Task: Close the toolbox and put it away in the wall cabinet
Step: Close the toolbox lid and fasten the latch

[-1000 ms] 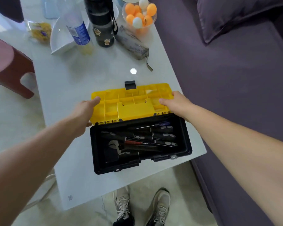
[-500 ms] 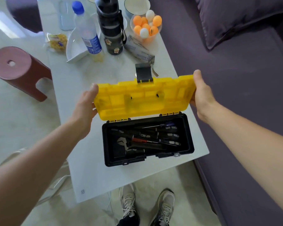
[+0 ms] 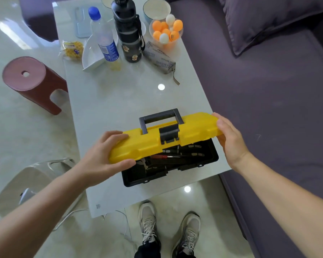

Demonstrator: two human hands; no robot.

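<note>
A black toolbox [image 3: 153, 176] sits at the near end of a glass coffee table [image 3: 116, 101]. Its yellow lid [image 3: 149, 144] is tilted half down over the box, with a grey handle [image 3: 161, 117] and grey latch [image 3: 169, 135] on top. My left hand [image 3: 104, 155] grips the lid's left end, thumb under the front edge. My right hand [image 3: 229, 138] holds the lid's right end. Screwdrivers and other tools [image 3: 175, 156] show through the gap below the lid. No wall cabinet is in view.
At the table's far end stand a water bottle [image 3: 103, 38], a black flask [image 3: 128, 32], a bowl of ping-pong balls [image 3: 166, 32], a white dish [image 3: 93, 54] and a grey pouch [image 3: 159, 57]. A purple sofa [image 3: 268, 90] runs along the right. A red stool [image 3: 32, 81] stands left.
Both hands have swung the yellow lid from lying flat open, through upright, to tilted forward over the box. The handle and latch now face up.
</note>
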